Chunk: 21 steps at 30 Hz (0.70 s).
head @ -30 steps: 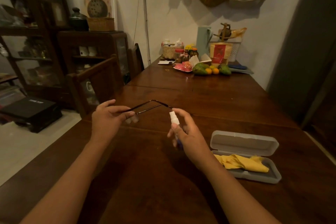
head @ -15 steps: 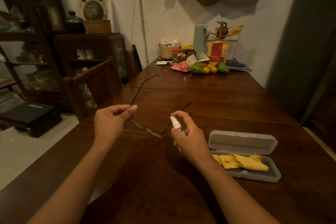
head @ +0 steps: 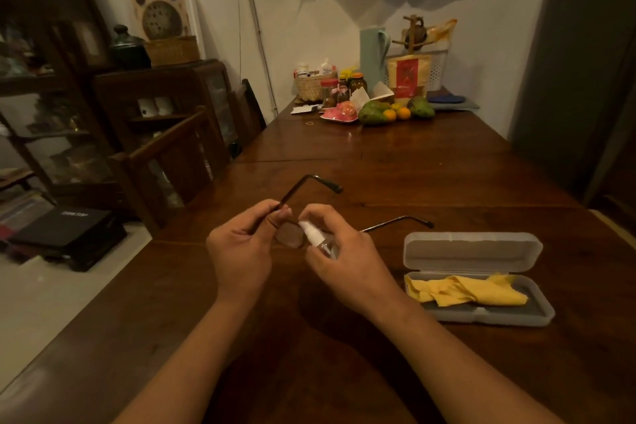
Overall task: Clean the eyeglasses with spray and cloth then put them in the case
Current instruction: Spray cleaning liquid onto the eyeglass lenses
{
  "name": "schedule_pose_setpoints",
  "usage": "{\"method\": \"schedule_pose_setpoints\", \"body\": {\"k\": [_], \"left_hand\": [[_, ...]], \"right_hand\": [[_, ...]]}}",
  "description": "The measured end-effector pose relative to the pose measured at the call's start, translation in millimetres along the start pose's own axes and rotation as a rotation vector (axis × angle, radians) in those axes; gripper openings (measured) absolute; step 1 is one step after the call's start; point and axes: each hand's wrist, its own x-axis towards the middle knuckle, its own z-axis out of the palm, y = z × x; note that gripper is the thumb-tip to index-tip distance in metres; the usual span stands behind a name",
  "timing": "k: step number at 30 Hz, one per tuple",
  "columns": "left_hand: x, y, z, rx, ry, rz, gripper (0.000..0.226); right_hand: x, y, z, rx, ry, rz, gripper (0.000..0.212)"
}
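Observation:
My left hand (head: 241, 248) pinches thin dark-framed eyeglasses (head: 290, 234) by the hinge end, arms unfolded and pointing away from me. My right hand (head: 339, 251) grips a small clear spray bottle (head: 315, 237) with a white nozzle, index finger on top, nozzle right beside the near lens. To the right on the dark wooden table (head: 413, 165) lies an open grey glasses case (head: 481, 315). A crumpled yellow cloth (head: 464, 291) rests inside its lower half.
At the table's far end stand a basket, jars, a green jug, a paper bag and fruit (head: 375, 112). Wooden chairs (head: 172, 162) line the left side, with a cabinet behind them. A black box (head: 69, 227) sits on the floor at the left.
My hands have come together: the glasses turned so a lens faces the nozzle, and the bottle moved left up close to it. The case and cloth stayed put.

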Motion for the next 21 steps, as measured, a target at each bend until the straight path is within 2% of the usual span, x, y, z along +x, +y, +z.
{"method": "schedule_pose_setpoints", "body": {"k": [14, 18, 21], "left_hand": [[-7.5, 4.9, 7.3, -0.162, 0.090, -0.113, 0.014], [-7.9, 5.4, 6.7, -0.155, 0.073, -0.107, 0.013], [-9.0, 3.2, 6.2, -0.130, 0.075, -0.105, 0.013]], "right_hand": [[4.6, -4.9, -1.3, -0.049, 0.040, -0.023, 0.039], [3.7, -7.8, -4.9, -0.012, 0.123, -0.056, 0.046], [1.6, -9.2, -7.4, -0.018, 0.109, -0.061, 0.053]]}}
